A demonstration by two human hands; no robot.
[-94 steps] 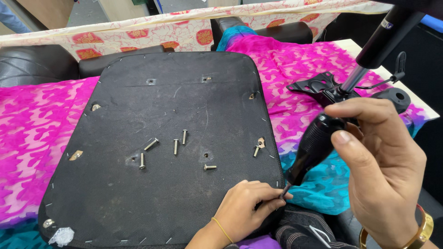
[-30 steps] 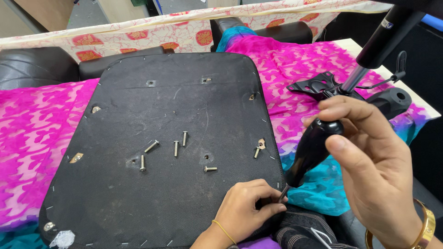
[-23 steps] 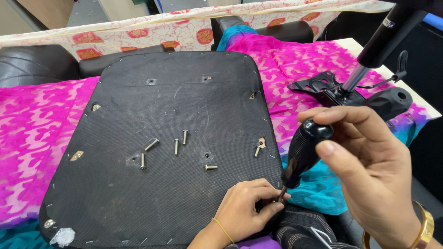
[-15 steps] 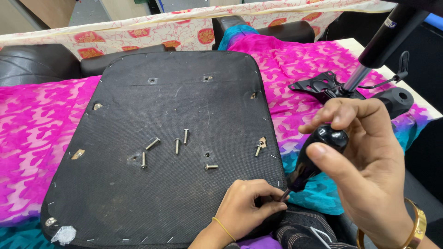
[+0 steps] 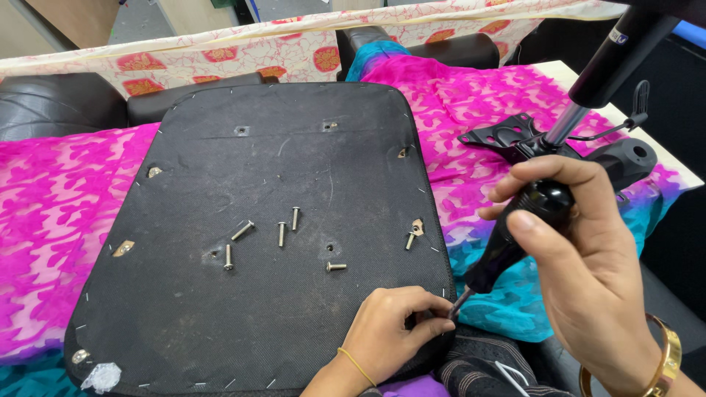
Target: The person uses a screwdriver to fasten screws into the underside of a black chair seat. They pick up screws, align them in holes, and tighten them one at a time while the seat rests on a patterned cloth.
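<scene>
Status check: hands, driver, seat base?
Right hand grips black-handled screwdriver, tip at black fabric-covered seat base near edge. Left hand pinches at the tip. Six loose silver bolts lie mid-panel, clear.

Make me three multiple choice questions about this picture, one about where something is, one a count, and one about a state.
1. Where does the screwdriver tip meet the black fabric-covered seat panel?
A. its near right corner
B. its far left corner
C. its centre

2. How many loose silver screws lie on the panel?
A. two
B. six
C. ten

3. How is the black-handled screwdriver held?
A. lying flat, untouched
B. gripped in the right hand
C. gripped in the left hand

Answers: A, the tip sits by the left hand's fingers at that corner; B, six show; B, the right hand wraps its handle.
</scene>
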